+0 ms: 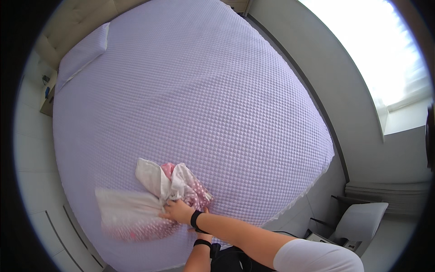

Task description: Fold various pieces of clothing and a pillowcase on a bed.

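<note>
A rumpled pink cloth piece with white polka dots and a white lining (152, 176), probably a garment, lies near the front edge of the bed. Its left part is blurred by motion. My right hand (180, 212) reaches across from the right and grips the cloth at its bunched middle, thumb and fingers bent into it. Below and partly behind my right forearm is my left hand (204, 235), close to the cloth's lower right side. The crossing arm hides most of it, so its grip does not show. Both wrists wear black bands.
A lilac quilted bedspread (217, 112) covers the wide bed, with a matching pillow (85, 51) at the far left by the padded headboard (71, 20). Left stands a nightstand (48, 102). A white chair (358, 221) is at lower right, and a bright window (384, 51) at upper right.
</note>
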Motion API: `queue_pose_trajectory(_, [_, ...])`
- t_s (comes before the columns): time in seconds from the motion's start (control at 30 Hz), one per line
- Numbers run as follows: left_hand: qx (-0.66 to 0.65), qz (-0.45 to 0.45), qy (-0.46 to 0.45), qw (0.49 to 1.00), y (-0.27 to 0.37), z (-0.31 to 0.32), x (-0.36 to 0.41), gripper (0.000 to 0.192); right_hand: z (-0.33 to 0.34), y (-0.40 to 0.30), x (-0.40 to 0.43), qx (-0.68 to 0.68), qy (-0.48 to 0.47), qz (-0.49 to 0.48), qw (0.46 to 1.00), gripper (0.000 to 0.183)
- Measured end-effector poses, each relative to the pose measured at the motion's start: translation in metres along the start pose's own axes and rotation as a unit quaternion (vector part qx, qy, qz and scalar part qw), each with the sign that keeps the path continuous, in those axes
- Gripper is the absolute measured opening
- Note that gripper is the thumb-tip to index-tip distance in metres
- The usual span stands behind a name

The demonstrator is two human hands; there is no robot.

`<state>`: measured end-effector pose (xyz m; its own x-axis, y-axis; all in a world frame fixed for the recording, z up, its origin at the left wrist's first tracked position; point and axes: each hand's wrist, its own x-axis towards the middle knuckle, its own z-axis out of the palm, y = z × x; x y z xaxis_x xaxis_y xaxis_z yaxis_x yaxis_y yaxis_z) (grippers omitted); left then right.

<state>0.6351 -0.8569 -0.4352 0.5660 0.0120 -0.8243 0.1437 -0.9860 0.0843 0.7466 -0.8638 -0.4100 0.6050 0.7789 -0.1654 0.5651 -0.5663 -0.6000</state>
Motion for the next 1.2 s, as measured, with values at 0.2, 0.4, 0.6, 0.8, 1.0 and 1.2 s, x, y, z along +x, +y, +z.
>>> queue_pose_trajectory(0.2, [0.007,-0.021,-0.012,1.000,-0.004,0.001,-0.004,0.110,0.051,0.007,-0.002,-0.072,0.143,-0.037,0.986,0.028])
queue_pose_trajectory(0.4, [0.021,-0.049,-0.021,0.998,0.005,0.008,-0.007,0.114,-0.008,0.056,-0.004,-0.083,0.119,0.084,0.986,0.018])
queue_pose_trajectory(0.6, [0.017,0.041,0.104,0.994,-0.005,0.030,-0.014,0.118,-0.097,0.207,-0.109,-0.085,0.242,0.331,0.908,0.015])
queue_pose_trajectory(0.8, [-0.119,-0.007,0.166,0.979,0.087,0.056,-0.005,0.109,-0.169,0.359,-0.390,0.106,0.310,0.607,0.724,0.034])
queue_pose_trajectory(1.0, [0.006,0.108,0.192,0.975,0.424,0.099,0.015,0.103,-0.134,0.371,-0.648,0.068,0.250,0.607,0.751,0.046])
queue_pose_trajectory(1.2, [-0.072,0.070,0.130,0.986,0.663,0.086,0.032,0.105,-0.051,0.325,-0.863,0.221,0.330,0.644,0.654,0.048])
